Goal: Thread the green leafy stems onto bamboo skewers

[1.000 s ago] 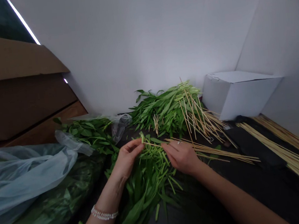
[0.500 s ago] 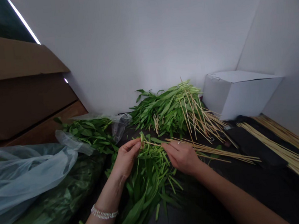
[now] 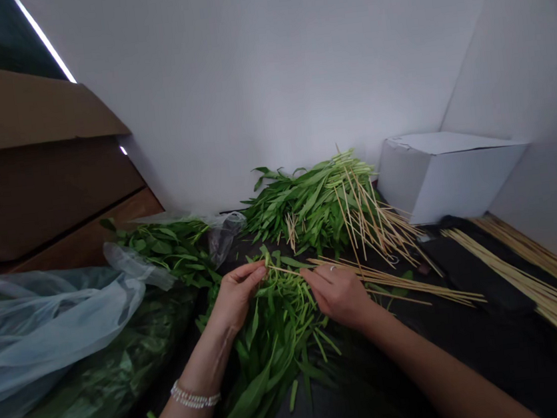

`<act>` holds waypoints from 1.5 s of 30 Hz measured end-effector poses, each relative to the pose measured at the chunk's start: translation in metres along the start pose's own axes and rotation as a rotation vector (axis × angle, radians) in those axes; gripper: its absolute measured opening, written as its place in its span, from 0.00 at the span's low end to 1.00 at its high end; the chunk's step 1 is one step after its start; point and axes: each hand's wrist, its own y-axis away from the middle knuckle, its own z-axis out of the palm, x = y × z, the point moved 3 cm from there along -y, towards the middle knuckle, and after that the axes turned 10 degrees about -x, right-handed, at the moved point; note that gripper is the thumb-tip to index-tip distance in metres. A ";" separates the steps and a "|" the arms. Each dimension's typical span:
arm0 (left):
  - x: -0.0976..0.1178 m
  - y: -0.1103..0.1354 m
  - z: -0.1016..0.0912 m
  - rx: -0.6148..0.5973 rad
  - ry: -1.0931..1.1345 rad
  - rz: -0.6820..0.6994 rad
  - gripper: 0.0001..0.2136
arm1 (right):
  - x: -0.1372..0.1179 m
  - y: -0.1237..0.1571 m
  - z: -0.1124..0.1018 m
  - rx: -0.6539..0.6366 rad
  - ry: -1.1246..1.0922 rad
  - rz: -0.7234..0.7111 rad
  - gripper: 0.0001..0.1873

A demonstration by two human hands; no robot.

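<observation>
My left hand [image 3: 240, 290] pinches a small piece of green leafy stem [image 3: 266, 256] between thumb and fingertips. My right hand [image 3: 337, 291], with a ring on one finger, is closed on a thin bamboo skewer [image 3: 286, 270]. The skewer's tip points left and reaches the stem at my left fingertips; whether it pierces the stem I cannot tell. Below both hands lies a loose heap of long-leaved greens [image 3: 274, 344] with cut stems. Several loose skewers [image 3: 418, 283] lie to the right of my right hand.
Behind, a pile of greens on skewers [image 3: 302, 199] rests against the white wall. A white box [image 3: 460, 171] stands back right, with skewer bundles [image 3: 533, 280] before it. Plastic bags of greens [image 3: 61, 328] fill the left, near a cardboard box [image 3: 39, 189].
Both hands stay almost in place. The green stem at my left fingertips has shifted and turned slightly against the skewer tip.
</observation>
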 end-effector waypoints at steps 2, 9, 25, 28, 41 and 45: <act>0.000 0.001 0.002 -0.007 0.006 -0.014 0.14 | 0.000 0.001 0.002 -0.009 -0.006 0.005 0.15; -0.001 0.003 0.011 -0.085 0.101 -0.093 0.14 | -0.004 0.002 0.003 -0.018 -0.049 -0.008 0.17; -0.008 0.002 0.011 -0.235 -0.155 -0.065 0.17 | -0.001 -0.001 -0.002 0.086 0.013 0.065 0.17; -0.007 0.000 0.009 -0.228 -0.234 -0.057 0.18 | 0.003 -0.002 -0.006 0.144 0.010 0.101 0.16; -0.005 0.006 0.019 -0.400 -0.775 0.087 0.13 | 0.028 0.002 -0.016 0.286 0.083 0.201 0.13; -0.006 0.009 0.016 -0.498 -1.007 0.089 0.15 | 0.030 0.002 -0.016 0.282 0.063 0.249 0.13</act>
